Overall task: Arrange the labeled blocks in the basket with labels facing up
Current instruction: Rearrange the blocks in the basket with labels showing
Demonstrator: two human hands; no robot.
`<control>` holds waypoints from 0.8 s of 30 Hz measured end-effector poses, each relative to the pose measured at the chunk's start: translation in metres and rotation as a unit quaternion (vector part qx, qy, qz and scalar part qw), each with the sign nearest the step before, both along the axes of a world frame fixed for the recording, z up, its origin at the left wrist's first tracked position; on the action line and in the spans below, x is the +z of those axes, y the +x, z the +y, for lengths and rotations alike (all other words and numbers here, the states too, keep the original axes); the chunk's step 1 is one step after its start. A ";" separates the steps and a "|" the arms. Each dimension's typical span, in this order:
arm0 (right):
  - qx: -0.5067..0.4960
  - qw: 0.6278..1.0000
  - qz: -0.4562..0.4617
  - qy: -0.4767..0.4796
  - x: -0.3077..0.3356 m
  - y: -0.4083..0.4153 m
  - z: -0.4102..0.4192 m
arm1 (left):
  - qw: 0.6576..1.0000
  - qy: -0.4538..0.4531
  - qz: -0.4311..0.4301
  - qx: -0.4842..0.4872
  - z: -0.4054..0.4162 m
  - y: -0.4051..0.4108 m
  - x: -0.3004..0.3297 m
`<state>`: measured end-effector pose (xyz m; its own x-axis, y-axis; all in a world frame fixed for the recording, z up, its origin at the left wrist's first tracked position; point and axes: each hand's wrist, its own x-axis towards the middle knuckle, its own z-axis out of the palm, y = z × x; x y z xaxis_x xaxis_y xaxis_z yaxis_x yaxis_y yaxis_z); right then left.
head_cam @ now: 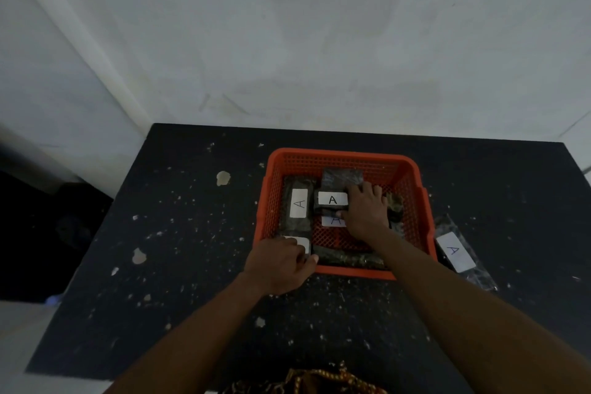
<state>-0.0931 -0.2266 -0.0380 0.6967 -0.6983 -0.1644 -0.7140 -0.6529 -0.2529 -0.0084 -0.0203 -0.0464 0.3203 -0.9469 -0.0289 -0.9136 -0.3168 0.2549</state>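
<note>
The left hand (281,261), nearest the camera, closes on a labeled block (302,246) at the near-left corner of the orange basket (415,176), apparently seating it there. The right hand (364,211) grips a middle block (331,200), label "A" up, aligning it beside the left block (299,203). One labeled block (455,251) waits on the counter (192,233), just right of the basket.

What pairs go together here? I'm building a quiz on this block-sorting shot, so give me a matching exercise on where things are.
Things:
1. right hand
2. left hand
3. block outside the basket
4. orange basket

Places or states:
a. on the table, right of the basket
b. at the basket's near left corner, on a block
c. inside the basket, gripping a block labeled A
d. holds several blocks

Pairs: 1-c, 2-b, 3-a, 4-d
</note>
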 end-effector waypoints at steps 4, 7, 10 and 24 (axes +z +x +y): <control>-0.056 0.989 -0.096 0.098 0.011 -0.022 -0.010 | 1.000 0.000 0.008 0.011 -0.001 0.000 -0.001; -0.108 0.976 -0.156 0.111 0.014 -0.045 -0.012 | 0.999 -0.008 0.037 0.013 -0.002 -0.001 0.000; -0.120 0.975 -0.148 0.110 0.012 -0.061 -0.006 | 0.998 0.006 0.067 -0.014 -0.007 -0.007 0.002; -0.182 0.955 -0.154 0.176 0.012 -0.062 0.010 | 0.995 0.017 0.097 -0.032 -0.024 -0.028 -0.002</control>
